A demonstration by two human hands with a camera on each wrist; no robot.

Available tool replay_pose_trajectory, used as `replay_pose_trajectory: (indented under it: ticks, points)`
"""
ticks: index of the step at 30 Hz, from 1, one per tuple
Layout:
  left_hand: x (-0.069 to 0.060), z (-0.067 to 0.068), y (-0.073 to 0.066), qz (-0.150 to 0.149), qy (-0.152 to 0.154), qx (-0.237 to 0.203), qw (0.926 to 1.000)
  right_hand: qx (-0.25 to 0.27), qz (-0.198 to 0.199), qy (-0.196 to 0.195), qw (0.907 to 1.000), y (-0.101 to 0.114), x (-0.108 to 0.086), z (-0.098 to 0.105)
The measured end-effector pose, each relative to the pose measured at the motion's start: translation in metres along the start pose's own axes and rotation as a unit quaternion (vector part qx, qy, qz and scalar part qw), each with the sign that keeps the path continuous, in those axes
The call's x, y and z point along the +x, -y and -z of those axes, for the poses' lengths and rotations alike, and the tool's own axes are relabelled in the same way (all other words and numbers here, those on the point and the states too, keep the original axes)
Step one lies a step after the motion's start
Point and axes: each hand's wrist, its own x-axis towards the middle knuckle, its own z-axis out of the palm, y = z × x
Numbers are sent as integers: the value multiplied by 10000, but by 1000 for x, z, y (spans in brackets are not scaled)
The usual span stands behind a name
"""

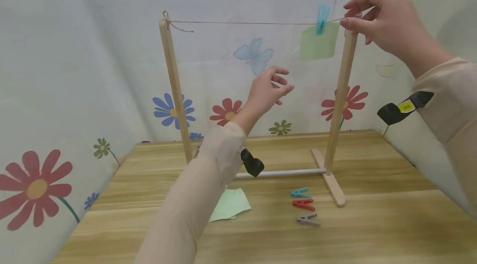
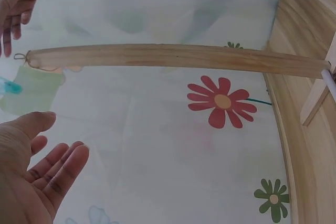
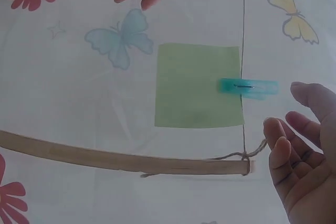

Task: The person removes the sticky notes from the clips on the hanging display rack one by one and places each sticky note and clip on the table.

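Note:
A light green square sheet hangs from a thin string, clipped by a translucent blue clothespin close to the right wooden post. My right hand is raised by the top of that post. In the right wrist view its curved fingers stand apart from the clothespin, holding nothing. Lower down, my left hand hovers in front of the backdrop with loosely bent fingers. The left wrist view shows its palm with nothing in it, below the hanging sheet.
On the wooden table lie a blue clothespin, a red clothespin and a grey clothespin. More green sheets lie beside my left forearm. A left post and a white rod belong to the stand.

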Motion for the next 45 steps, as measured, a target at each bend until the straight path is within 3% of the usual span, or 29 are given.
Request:
replay_pose_trajectory:
  ticks: [16, 30, 45]
  points:
    - [20, -3, -15, 83, -751, -96, 9971, -241, 79, 504, 9984, 17, 29, -9]
    - [24, -5, -23, 309, -638, -1022, 9922, -204, -144, 762, 9968, 33, 36, -22]
    - [24, -10, -33, 284, -669, -1050, 9918, -39, -212, 568, 9982, 34, 36, -26]
